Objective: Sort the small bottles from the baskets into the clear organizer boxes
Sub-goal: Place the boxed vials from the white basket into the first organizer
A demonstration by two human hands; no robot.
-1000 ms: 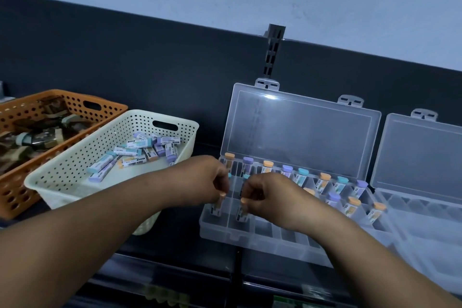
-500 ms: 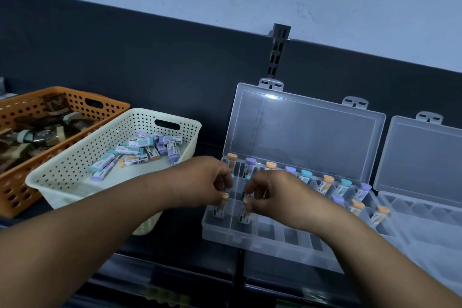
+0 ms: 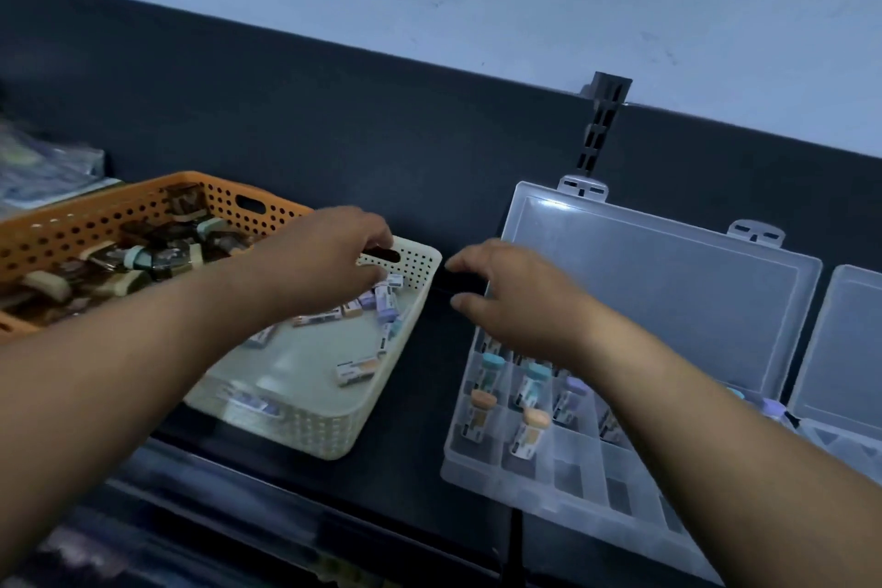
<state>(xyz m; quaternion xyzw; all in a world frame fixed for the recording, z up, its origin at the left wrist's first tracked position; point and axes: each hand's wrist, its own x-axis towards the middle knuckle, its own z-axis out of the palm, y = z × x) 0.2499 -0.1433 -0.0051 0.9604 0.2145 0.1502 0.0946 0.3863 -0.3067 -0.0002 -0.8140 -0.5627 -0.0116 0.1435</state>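
Observation:
My left hand (image 3: 329, 258) reaches down into the white basket (image 3: 334, 434), its fingers over a cluster of small bottles (image 3: 377, 301) at the far end; whether it grips one is hidden. My right hand (image 3: 515, 296) hovers with loosely spread fingers between the basket and the clear organizer box (image 3: 568, 487), holding nothing. Two orange-capped bottles (image 3: 479, 413) stand in the box's front left compartments, with teal and purple-capped ones behind them.
An orange basket (image 3: 62, 224) with brownish items sits at the far left. A second clear organizer box (image 3: 845, 349) stands open at the right edge. Both box lids lean against the dark back panel. A shelf edge runs below.
Both hands let go of the orange-capped bottles in the organizer and moved left. The left hand now reaches into the white basket; the right follows toward it. The view shifted left and down.

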